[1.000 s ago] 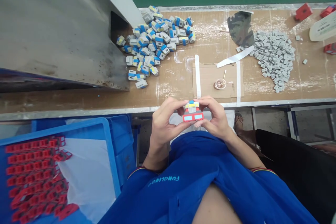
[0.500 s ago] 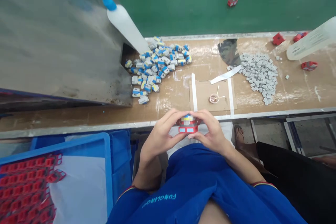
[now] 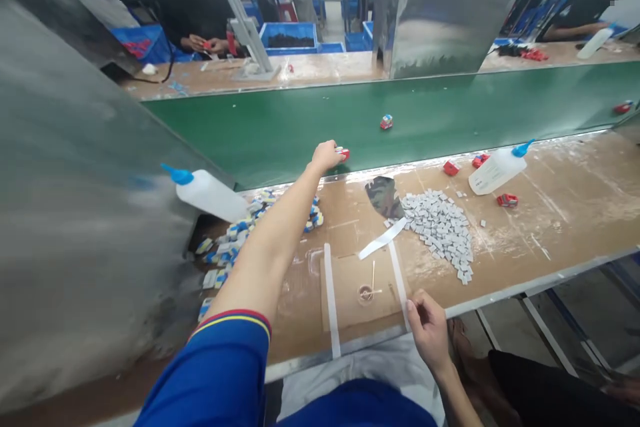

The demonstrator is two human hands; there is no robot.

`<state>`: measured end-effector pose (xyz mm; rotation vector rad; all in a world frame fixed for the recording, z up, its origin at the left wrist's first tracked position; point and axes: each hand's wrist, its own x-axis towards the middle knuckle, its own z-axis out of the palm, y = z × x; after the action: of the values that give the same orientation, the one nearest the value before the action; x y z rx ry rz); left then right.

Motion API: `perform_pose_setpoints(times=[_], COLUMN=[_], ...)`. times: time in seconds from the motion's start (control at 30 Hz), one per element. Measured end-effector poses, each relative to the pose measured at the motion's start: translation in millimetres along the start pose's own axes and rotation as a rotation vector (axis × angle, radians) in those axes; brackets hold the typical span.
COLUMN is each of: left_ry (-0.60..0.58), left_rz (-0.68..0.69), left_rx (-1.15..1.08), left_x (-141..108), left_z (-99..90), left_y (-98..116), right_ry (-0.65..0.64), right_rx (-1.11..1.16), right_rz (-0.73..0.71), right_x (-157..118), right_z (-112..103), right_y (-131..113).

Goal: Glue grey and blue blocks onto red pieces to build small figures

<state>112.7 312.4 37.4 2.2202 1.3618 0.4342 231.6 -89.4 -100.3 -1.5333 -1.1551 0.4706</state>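
Left hand (image 3: pixel 327 155) moved outward; holds one toy (image 3: pixel 344 153).

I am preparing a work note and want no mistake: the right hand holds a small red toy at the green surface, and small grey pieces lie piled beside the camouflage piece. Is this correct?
Not quite: the left hand holds the small red toy at the green surface, as the head view shows; the rest stands.

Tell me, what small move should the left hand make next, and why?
Probably set the small red toy down on the green surface and let go: the left hand holds it out there, and a similar toy already sits farther along. Whether the held one touches the surface is hard to tell.
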Motion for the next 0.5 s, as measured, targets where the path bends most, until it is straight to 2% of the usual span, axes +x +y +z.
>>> perform_pose_setpoints(times=[0.07, 0.17, 0.23, 0.3, 0.37, 0.4, 0.47, 0.5], left_ry=[-0.01, -0.029, -0.033, -0.02, 0.004, 0.012, -0.012, -0.075], left_rz=[0.028, 0.05, 0.054, 0.046, 0.017, 0.004, 0.022, 0.088], left_rx=[0.004, 0.019, 0.027, 0.031, 0.029, 0.025, 0.014, 0.025], left_x=[15.2, 24.3, 19.3, -1.0, -42.4, -71.8, -145.6, -187.4], left_z=[-2.2, -9.1, -14.4, -20.5, -29.7, -36.0, -52.6, -62.8], left_y=[5.2, 10.3, 13.5, 13.4, 7.5, 2.7, -7.9, -12.7], right_ry=[0.034, 0.066, 0.072, 0.069, 0.032, -0.002, -0.08, -0.113], right_rx=[0.0, 0.004, -0.003, -0.015, -0.018, -0.006, 0.04, 0.059], right_rz=[0.044, 0.076, 0.075, 0.06, 0.024, -0.01, -0.092, -0.128], right_x=[1.2, 1.9, 2.6, 4.2, 7.8, 10.5, 17.7, 21.6], right_z=[0.4, 4.2, 5.2, 2.1, -5.1, -9.4, -17.2, -19.9], right_y=[9.1, 16.3, 17.8, 17.6, 17.1, 17.3, 19.9, 22.6])
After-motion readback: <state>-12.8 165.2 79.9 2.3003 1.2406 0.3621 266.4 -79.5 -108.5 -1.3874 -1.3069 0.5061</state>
